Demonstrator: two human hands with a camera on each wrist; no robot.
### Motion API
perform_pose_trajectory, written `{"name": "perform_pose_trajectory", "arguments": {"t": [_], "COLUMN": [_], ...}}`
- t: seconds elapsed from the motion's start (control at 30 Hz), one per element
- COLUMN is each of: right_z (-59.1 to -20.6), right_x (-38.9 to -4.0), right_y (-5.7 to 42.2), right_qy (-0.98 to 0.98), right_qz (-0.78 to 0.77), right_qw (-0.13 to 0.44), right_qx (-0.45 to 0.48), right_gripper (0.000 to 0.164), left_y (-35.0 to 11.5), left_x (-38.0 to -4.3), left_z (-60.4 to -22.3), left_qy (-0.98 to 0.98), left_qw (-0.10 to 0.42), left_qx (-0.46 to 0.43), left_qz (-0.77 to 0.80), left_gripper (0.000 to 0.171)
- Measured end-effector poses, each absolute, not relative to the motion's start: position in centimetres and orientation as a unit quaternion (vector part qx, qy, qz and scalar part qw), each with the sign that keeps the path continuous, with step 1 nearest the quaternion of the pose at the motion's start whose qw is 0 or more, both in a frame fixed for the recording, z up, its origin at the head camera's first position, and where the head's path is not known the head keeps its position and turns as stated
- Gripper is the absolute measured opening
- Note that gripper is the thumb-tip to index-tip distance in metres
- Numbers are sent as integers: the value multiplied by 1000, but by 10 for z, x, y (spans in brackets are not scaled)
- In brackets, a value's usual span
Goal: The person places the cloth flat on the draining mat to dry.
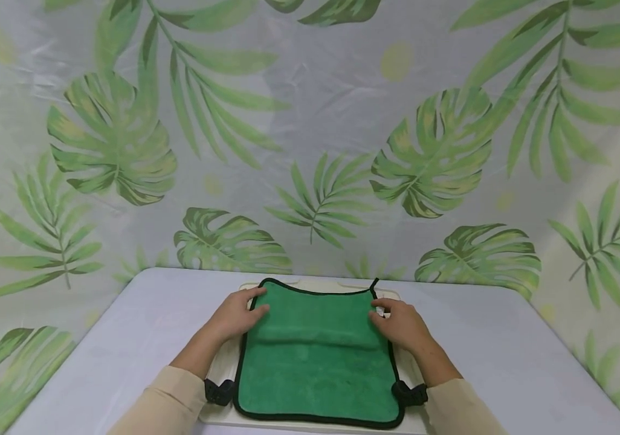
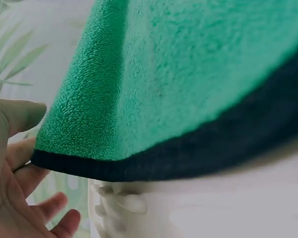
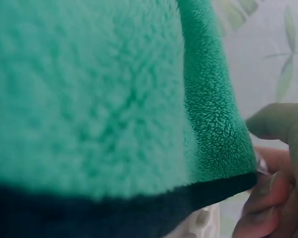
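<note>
A green towel (image 1: 318, 374) with a black border lies spread over a white tray-like board (image 1: 315, 428), a soft crease running across its middle. At the towel's upper left side my left hand (image 1: 236, 314) pinches the edge; in the left wrist view its thumb is on one side of the plush cloth, and the forefinger goes behind the border while the lower fingers stay loosely bent. My right hand (image 1: 401, 326) grips the opposite edge near the upper right, beside a small pale tag (image 1: 380, 311). A black loop sticks up from that corner.
Under the board is a table with a white cover (image 1: 484, 338). Behind it hangs a leaf-printed curtain (image 1: 337, 121), close to the table's far edge. Black wrist straps (image 1: 220, 393) sit on both forearms, overlapping the towel's lower sides in the head view.
</note>
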State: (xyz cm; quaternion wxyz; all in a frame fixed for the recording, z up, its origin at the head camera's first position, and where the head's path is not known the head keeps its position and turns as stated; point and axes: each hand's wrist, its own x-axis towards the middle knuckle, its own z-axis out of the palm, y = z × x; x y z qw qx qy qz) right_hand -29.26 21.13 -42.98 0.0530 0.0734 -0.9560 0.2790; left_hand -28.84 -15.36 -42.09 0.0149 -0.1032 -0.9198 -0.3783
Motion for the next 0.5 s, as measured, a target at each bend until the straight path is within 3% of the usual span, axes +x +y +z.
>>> {"name": "perform_pose_trajectory", "arguments": {"t": [0.27, 0.5], "right_z": [-431, -428], "right_x": [-308, -303], "right_y": [209, 206], "right_qy": [-961, -961], "right_qz": [262, 262], "right_qw": [27, 19], "right_qx": [83, 84], "right_gripper": [39, 36], "left_y": [-153, -152], "left_x": [-297, -286], "left_z": [-418, -423], "left_qy": [-949, -968], "left_qw": [-22, -30], "left_qx": [-90, -57], "left_qz": [-300, -242], "left_gripper": [66, 60]}}
